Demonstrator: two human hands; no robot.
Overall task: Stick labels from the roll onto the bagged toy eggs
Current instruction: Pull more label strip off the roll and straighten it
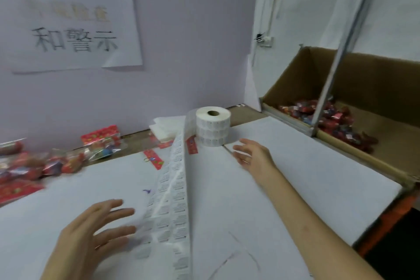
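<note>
Packing table (295,177) papered white, set against a lilac wall (193,29).
Label roll (213,128) is stood on end, core upward; its strip (175,200) is run lengthwise from the roll toward the viewer. Bagged toy eggs (34,166) are heaped left of the roll. Left hand (91,234) is spread at the strip's edge; right hand (252,154) is released beside the roll.

At ten o'clock a paper sign (75,27) on the wall (193,41) reads 和警示 in large black characters; a pale yellow line above them is too faint to read; the label strip (175,200), running from six o'clock towards the roll (213,128), carries fine black print, too small to read.
</note>
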